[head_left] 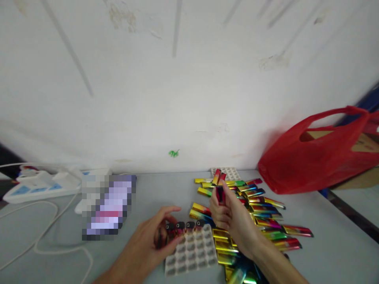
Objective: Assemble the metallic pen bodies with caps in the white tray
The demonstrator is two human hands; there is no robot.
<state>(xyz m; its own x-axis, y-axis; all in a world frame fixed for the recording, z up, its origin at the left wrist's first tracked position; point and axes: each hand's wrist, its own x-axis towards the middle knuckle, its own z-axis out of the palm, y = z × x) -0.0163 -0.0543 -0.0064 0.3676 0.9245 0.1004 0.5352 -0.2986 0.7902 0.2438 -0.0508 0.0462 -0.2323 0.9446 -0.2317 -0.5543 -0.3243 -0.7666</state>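
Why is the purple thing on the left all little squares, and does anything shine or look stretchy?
In the head view, the flat purple slab is blocked out by coarse pixels, hiding details; same view, shiny multicoloured metallic cases catch glints, and the red plastic bag looks stretched, perhaps by a wide lens.

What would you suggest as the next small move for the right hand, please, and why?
Perhaps bring the right hand, with its dark red piece, toward the tray: four dark-topped pieces stand along its back row, and the cups in front look empty.
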